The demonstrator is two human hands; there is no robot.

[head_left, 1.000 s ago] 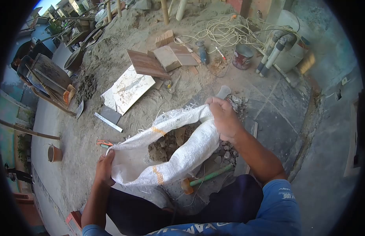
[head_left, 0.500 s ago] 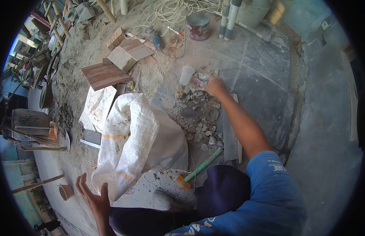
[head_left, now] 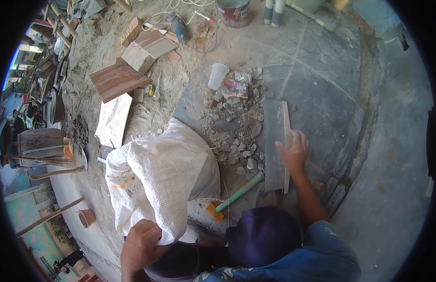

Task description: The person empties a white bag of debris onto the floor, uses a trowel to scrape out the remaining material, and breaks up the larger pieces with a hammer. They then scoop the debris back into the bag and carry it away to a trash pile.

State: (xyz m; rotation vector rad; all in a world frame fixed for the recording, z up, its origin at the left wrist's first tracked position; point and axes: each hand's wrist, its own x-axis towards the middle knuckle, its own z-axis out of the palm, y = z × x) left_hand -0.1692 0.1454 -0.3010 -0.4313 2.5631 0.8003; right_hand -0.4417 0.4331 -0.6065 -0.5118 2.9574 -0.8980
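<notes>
**Here: one hand on the sack, the other on a tile**

The left hand (head_left: 140, 240) is closed in a fist on the fabric of a white woven sack (head_left: 157, 174), bunching its lower edge close to the person's body. The sack stands bulging on the floor (head_left: 321, 80), on the left of the view, where the sandy ground meets the dark paving.

The right hand (head_left: 293, 150) reaches forward with its fingers stretched out and slightly spread. It lies on the long right edge of a grey tile (head_left: 273, 136). It is not gripping the tile, only resting flat against it. The tile lies lengthwise on the dark floor, pointing away from the person, just to the right of the sack.

Between sack and tile sits a heap of rubble (head_left: 237, 141), broken grey lumps that run up to the tile's left edge. A mallet (head_left: 237, 192) with a green handle and an orange head lies slantwise at the near end of the heap, and its handle tip is close to the tile's lower corner.

Beyond the rubble a clear plastic cup (head_left: 218, 75) stands upright, with a crumpled red packet (head_left: 237, 88) just beside it. Farther off, on the sand, lie a brown ribbed tile (head_left: 115, 81) and a pale marbled tile (head_left: 113, 120). A paint can (head_left: 233, 9) stands at the top edge of the view.
</notes>
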